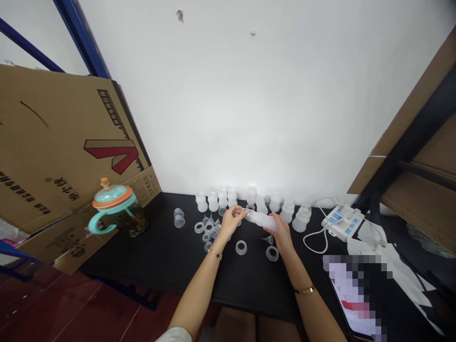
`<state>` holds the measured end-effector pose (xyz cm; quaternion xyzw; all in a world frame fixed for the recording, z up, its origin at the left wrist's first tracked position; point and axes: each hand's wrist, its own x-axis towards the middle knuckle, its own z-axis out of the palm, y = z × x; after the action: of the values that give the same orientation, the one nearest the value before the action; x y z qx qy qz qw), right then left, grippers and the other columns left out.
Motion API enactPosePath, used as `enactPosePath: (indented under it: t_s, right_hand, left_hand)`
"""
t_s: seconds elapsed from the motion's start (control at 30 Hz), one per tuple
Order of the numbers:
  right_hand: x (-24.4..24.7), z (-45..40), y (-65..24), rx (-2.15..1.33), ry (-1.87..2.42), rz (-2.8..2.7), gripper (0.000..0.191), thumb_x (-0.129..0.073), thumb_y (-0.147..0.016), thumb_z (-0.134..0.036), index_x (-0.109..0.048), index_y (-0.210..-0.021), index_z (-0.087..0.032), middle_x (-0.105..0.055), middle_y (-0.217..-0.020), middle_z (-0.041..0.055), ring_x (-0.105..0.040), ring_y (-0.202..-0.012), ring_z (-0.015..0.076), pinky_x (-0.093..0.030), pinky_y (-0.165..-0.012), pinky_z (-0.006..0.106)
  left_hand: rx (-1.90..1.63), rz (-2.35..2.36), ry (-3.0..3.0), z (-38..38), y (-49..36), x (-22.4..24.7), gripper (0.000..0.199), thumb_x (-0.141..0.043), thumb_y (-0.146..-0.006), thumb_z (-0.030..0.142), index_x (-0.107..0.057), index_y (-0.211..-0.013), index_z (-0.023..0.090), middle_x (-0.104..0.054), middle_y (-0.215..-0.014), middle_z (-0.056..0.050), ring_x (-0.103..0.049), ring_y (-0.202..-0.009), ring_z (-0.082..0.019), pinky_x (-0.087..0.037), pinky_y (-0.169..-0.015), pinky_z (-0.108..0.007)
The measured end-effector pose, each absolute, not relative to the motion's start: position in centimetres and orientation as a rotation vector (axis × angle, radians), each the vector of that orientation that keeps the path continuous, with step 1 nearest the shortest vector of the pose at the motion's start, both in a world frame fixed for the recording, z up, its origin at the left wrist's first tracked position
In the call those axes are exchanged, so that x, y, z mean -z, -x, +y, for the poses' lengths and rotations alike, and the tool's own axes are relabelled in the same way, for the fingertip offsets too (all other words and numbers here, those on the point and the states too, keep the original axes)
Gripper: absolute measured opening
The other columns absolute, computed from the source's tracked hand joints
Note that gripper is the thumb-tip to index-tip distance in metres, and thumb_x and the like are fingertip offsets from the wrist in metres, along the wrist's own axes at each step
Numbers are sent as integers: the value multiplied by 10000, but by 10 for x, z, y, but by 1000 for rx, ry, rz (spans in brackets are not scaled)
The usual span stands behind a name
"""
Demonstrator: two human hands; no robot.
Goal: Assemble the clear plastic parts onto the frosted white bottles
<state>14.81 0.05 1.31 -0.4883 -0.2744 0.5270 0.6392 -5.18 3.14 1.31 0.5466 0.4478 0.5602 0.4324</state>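
Note:
A frosted white baby bottle is held nearly level above the black table, its top end pointing left. My right hand is closed around the base end. At the other end, the fingers of my left hand pinch the clear top; whether that top is a cap or a nipple is hard to make out. Below the hands lie a collar ring and another ring, with a clear nipple beside the right hand. More rings and nipples are clustered left of my left hand.
Several white bottles stand along the wall, some at right with clear domes. Clear caps sit at left near a teal pitcher and a cardboard box. A power strip with cable and a phone lie right.

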Motion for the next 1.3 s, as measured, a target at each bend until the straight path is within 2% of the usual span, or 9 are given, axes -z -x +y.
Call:
enactPosePath:
  t_s: [0.53, 1.0, 1.3]
  right_hand:
    - [-13, 0, -147, -1199, 1093, -599, 363, -785, -675, -537, -701, -805, -209, -695, -921, 48, -680, -949, 274, -638, -587, 315]
    - [-9, 1, -146, -1179, 1072, -598, 360, -785, -693, -535, -712, -839, -214, -683, -933, 39, -659, -982, 264, -637, -596, 289]
    - [-11, -1, -144, -1124, 1070, -598, 390, -776, -694, -547, -709, -872, -206, -674, -969, 38, -654, -1015, 267, -640, -605, 296]
  left_hand:
    - [-1541, 1230, -1405, 19, 40, -22, 363, -815, -725, 492, -676, -864, 187, -693, -818, -26, -582, -642, -133, -455, -660, -256]
    - [-1544, 1139, -1287, 21, 37, -19, 393, -823, -708, 494, -667, -871, 173, -729, -828, -57, -650, -669, -158, -509, -668, -281]
    - [-1540, 1070, -1219, 19, 33, -19, 431, -827, -709, 487, -656, -918, 150, -722, -759, -39, -646, -617, -132, -486, -606, -240]
